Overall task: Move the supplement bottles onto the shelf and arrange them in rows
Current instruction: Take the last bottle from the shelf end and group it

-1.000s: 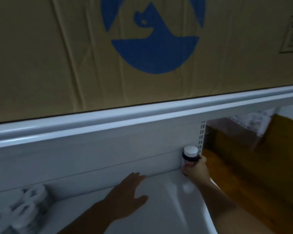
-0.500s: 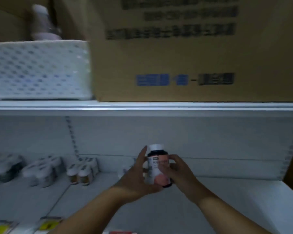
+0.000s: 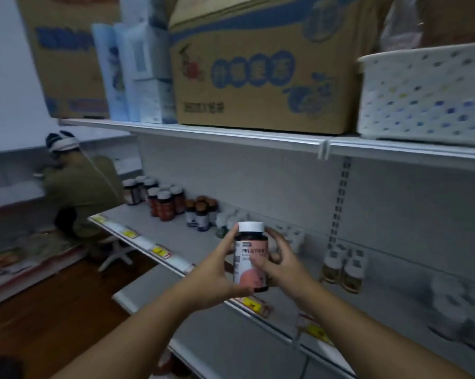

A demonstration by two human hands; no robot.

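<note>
Grey shop shelf [image 3: 231,269] carries grouped bottles [image 3: 164,199] toward its left, likely sorted by kind. In front of it the left hand [image 3: 220,274] cups the dark white-capped bottle [image 3: 250,257] upright, label facing out, fingers curled round its side; the right hand [image 3: 281,265] grips the other side, seemingly to steady it for placing.

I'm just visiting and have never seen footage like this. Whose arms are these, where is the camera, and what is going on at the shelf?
There is no machine here. A person wears a camera on the head, so you look down along their own arms. Both hands, the left hand and the right hand, hold one dark bottle with a white cap, upright, in front of the shelf. On the shelf stand groups of other bottles. Above sit a cardboard box and a white basket. Another person crouches at the left.
</note>
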